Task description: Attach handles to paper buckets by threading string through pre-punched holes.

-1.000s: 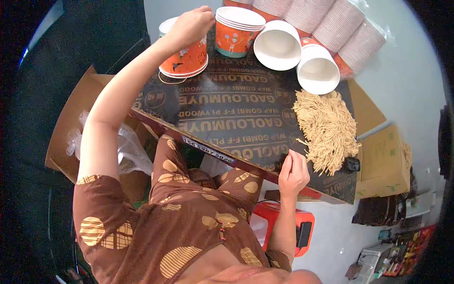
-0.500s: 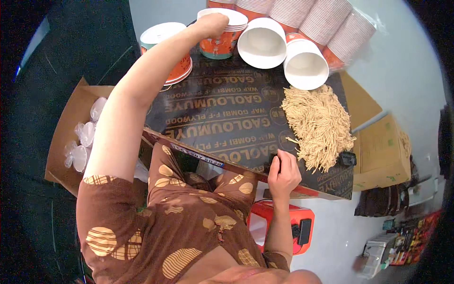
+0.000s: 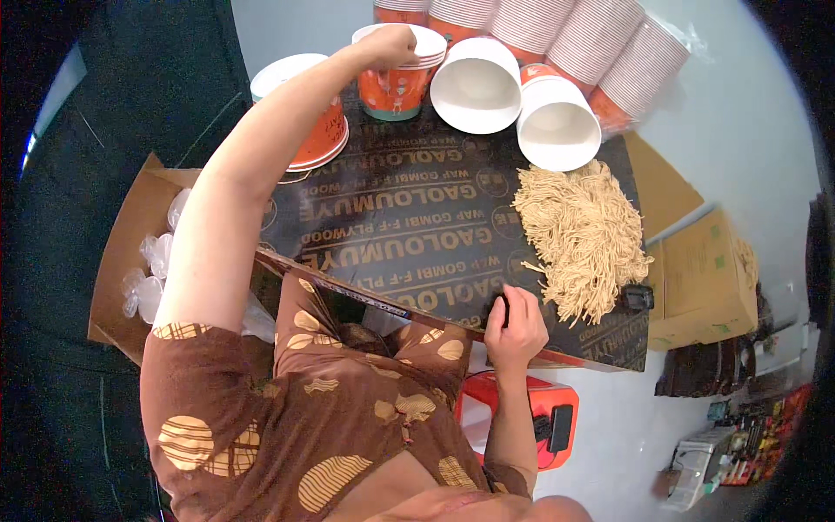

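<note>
Far across the table, my left hand (image 3: 390, 47) is closed over the rim of a stack of orange paper buckets (image 3: 396, 96) with white insides. Some fingers are hidden by the hand and the rim. The stack stands upright. My right hand (image 3: 518, 327) lies at the near edge of the dark table (image 3: 391, 222), fingers curled in, with nothing visible in them. Close by it, on the right, is a heap of beige cord-like strands (image 3: 581, 239). Two white-lined buckets (image 3: 478, 87) lie on their sides, mouths toward me, behind the heap.
Another orange bucket stack (image 3: 317, 143) stands left, partly behind my left arm. Tall nested bucket stacks (image 3: 600, 39) line the back. A small black object (image 3: 637, 297) sits beside the strands. Cardboard boxes (image 3: 703, 278) flank the table; the left box (image 3: 117, 261) holds clear plastic-wrapped items.
The whole view has shifted slightly, so the tabletop things appear a little lower and to the left. My left hand stays on the bucket stack, and my right hand stays at the table edge.
</note>
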The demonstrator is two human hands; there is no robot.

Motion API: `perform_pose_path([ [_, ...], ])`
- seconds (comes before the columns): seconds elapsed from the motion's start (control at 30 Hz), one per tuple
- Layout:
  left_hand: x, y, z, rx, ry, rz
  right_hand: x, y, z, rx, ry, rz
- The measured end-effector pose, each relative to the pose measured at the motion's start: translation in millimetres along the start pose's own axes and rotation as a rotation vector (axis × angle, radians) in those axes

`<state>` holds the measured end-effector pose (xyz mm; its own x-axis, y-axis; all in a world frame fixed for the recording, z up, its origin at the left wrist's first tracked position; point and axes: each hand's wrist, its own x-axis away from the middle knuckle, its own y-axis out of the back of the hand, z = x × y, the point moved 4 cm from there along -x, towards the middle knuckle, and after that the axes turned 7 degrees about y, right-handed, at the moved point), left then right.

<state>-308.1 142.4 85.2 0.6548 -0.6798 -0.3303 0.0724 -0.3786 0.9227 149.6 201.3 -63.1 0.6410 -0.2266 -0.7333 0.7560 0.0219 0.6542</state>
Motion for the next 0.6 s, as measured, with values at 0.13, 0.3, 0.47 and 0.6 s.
perform_pose_path([
  [0.13,1.0,12.1,-19.5,-0.018,0.039,0.144,-0.5,-0.1,-0.5,0.016,-0.023,0.015],
  [0.3,11.4,27.5,-40.3,-0.099,0.054,0.289,-1.1,0.9,0.9,0.015,-0.02,-0.002],
  [0.47,6.8,23.5,-42.5,-0.154,0.117,0.247,-1.8,2.5,0.8,0.021,-0.018,-0.007],
  [0.6,-3.3,10.5,-31.1,-0.291,0.007,0.091,-1.8,1.5,1.6,0.015,-0.012,-0.008],
])
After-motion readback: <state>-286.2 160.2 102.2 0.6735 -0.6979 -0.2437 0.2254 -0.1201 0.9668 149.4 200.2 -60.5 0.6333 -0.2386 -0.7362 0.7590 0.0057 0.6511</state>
